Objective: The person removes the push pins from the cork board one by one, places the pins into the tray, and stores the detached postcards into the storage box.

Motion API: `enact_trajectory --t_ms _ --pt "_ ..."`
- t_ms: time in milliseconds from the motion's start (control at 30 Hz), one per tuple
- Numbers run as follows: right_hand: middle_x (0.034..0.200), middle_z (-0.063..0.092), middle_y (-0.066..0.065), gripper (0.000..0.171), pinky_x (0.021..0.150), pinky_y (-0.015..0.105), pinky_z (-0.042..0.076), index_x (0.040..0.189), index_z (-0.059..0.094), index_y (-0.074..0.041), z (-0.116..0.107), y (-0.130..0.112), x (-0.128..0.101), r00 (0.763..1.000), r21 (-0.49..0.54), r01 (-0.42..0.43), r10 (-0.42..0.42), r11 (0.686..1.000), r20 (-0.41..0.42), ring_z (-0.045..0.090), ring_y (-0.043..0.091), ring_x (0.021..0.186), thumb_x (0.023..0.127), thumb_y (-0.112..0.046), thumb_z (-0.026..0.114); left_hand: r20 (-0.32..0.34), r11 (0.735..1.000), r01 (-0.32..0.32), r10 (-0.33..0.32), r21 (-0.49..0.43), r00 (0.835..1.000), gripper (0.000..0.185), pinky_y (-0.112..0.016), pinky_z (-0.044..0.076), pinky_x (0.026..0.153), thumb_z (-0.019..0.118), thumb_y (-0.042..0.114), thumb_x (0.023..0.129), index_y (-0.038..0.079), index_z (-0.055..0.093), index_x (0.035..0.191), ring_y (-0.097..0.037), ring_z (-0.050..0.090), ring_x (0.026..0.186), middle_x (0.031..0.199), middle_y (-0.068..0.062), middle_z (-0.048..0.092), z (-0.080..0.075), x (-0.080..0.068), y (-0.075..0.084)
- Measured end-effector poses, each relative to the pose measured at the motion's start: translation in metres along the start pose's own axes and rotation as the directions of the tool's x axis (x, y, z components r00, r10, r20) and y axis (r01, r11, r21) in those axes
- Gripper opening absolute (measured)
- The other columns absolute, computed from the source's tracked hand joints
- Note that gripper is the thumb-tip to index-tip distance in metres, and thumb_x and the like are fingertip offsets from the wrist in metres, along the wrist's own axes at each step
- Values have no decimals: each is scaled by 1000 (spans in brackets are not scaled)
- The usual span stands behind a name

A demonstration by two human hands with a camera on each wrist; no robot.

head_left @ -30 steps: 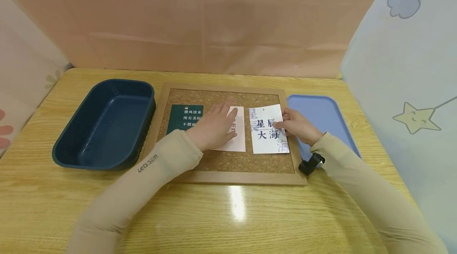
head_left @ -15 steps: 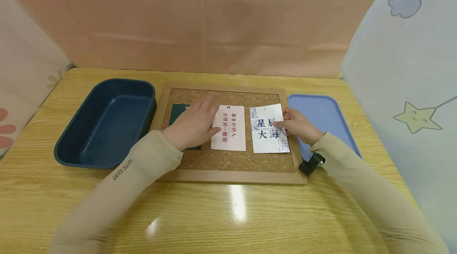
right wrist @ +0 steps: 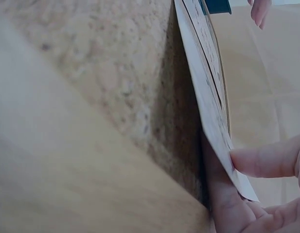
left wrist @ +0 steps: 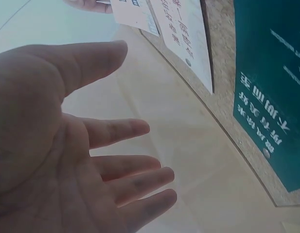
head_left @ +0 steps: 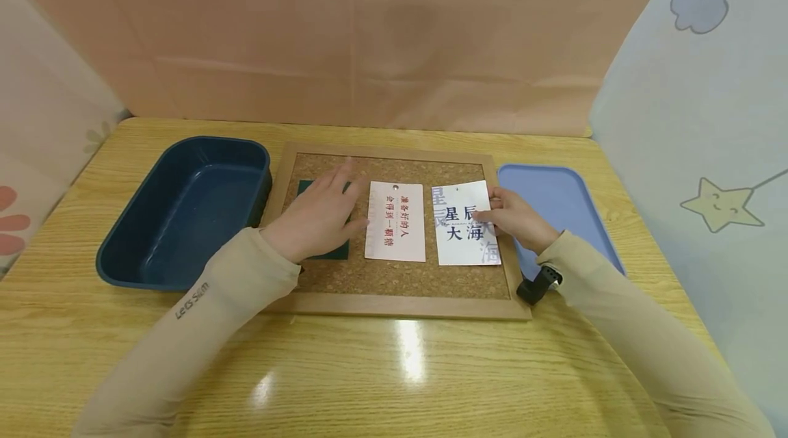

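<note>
My right hand pinches the right edge of a white card with blue characters at the right of the cork board. In the right wrist view its thumb lies on the card's front and a finger reaches behind, where the card stands off the cork. Fingers straight and spread, my left hand holds nothing over the green card, hiding much of it. The left wrist view shows its bare palm and the green card's pin. Between them hangs a pinkish card with a silver pin at its top.
A deep dark blue bin stands left of the board on the wooden table. At the right lies a light blue tray, partly under my right wrist, which wears a black band. A tan backdrop rises behind the table.
My left hand has moved left, from over the pinkish card to over the green one, uncovering the pinkish card and its pin. My right hand keeps its pinch on the white card.
</note>
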State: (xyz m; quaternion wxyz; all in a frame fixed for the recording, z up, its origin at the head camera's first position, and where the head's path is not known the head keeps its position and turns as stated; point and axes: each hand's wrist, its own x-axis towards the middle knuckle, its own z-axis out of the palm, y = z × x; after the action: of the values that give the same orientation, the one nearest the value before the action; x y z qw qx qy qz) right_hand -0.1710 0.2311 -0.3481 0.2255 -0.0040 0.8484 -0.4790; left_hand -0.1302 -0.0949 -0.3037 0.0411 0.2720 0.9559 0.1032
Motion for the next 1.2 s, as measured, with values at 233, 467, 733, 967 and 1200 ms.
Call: enact_trajectory --t_ms 233,467,733,967,1200 --pt "86 57 -1 42 62 25 44 126 39 7 0 0 0 1000 -15 -6 5 1000 -6 48 6 67 94 -11 58 0 999 22 -22 38 1000 68 -52 25 114 61 33 94 -4 34 145 -43 23 142 154 -30 18 -5 -11 -8" --pt "93 58 3 42 65 26 45 126 39 7 -3 0 0 1000 -28 -4 5 1000 3 52 7 73 94 -12 58 6 997 55 -55 56 998 67 -55 30 110 58 32 96 -7 33 145 -46 27 139 154 -32 17 -12 -22 -17" --pt "93 59 1 48 63 26 46 131 37 7 -12 -6 -3 1000 -8 -19 19 1000 5 53 5 69 94 -14 60 29 993 104 -106 48 994 69 -59 30 108 56 35 97 -2 29 148 -49 25 139 156 -30 12 -18 -31 -26" --pt "91 58 -1 53 63 27 46 134 35 7 -13 -9 -3 1000 -11 -19 19 1000 -2 51 6 65 94 -15 60 1 992 115 -115 52 993 69 -59 27 109 57 33 97 -6 30 146 -51 30 135 154 -33 12 -21 -40 -37" --pt "86 57 -2 48 62 26 45 130 38 7 -12 -14 -3 1000 -18 -19 19 1000 -5 48 6 62 93 -16 60 -22 991 120 -119 63 993 67 -60 22 111 58 29 96 -9 31 145 -50 24 138 151 -35 19 -27 -48 -47"
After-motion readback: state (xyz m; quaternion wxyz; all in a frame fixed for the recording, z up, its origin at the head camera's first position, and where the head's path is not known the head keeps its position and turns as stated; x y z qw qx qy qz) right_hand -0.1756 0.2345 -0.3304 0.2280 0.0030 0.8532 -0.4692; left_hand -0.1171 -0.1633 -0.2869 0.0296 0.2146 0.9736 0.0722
